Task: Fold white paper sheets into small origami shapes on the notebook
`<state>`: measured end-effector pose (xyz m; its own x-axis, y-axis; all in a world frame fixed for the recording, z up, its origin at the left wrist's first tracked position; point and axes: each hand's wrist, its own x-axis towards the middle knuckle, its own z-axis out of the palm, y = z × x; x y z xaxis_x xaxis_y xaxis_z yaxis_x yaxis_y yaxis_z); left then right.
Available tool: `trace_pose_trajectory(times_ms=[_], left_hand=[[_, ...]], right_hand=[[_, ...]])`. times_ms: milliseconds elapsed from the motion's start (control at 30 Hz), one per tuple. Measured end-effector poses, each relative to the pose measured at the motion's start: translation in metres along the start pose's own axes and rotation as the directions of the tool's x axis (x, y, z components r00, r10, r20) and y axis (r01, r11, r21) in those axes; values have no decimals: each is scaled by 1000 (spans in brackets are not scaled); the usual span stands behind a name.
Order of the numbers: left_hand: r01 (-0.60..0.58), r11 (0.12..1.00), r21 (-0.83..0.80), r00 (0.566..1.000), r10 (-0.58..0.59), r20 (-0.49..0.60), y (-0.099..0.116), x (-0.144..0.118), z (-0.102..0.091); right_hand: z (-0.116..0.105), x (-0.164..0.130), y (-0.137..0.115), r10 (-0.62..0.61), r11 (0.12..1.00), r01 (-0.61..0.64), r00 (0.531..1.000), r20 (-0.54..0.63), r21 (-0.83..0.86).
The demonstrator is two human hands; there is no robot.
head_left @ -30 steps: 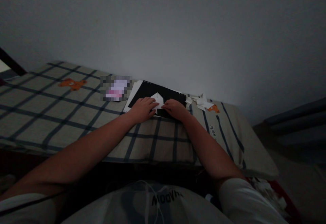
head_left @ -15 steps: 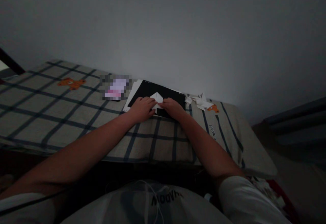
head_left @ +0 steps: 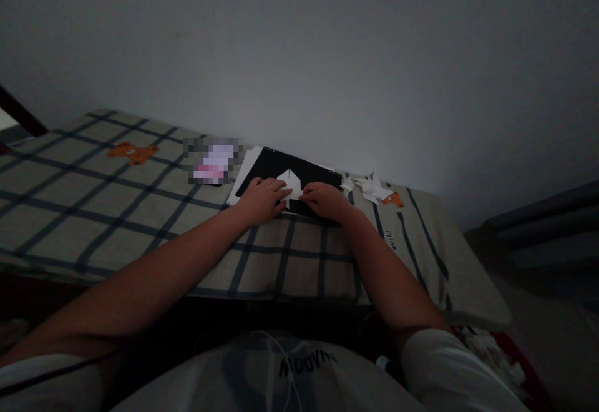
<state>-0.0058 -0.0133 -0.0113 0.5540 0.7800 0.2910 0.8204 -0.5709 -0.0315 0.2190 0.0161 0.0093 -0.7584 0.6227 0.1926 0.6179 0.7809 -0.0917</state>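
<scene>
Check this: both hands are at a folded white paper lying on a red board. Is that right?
Not quite: the head view shows the board is black, not red. The left hand and right hand are at the folded white paper.

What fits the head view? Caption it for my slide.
Left hand and right hand touch folded white paper, black sheet and checked cloth beneath.

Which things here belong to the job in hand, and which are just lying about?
In the job:
folded paper, with left hand and right hand on it
black pad beneath

Lying about, apparently:
phone-like item, pixelated
white sheets partly under the pad
paper pieces at right
</scene>
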Motion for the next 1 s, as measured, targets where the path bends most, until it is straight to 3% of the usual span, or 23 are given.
trace_pose_trajectory(times_ms=[300,600,1000], left_hand=[[-1,1000,-25,1000,2,20,-1,1,-4],[-24,1000,-20,1000,24,4,-2,1,0],[25,1000,17,999,-24,-27,3,1,-5]], right_hand=[[-5,-5,3,2,998,-4,1000,26,66],[8,-6,8,24,998,-16,990,-140,58],[15,-1,-5,-54,994,67,987,-152,86]])
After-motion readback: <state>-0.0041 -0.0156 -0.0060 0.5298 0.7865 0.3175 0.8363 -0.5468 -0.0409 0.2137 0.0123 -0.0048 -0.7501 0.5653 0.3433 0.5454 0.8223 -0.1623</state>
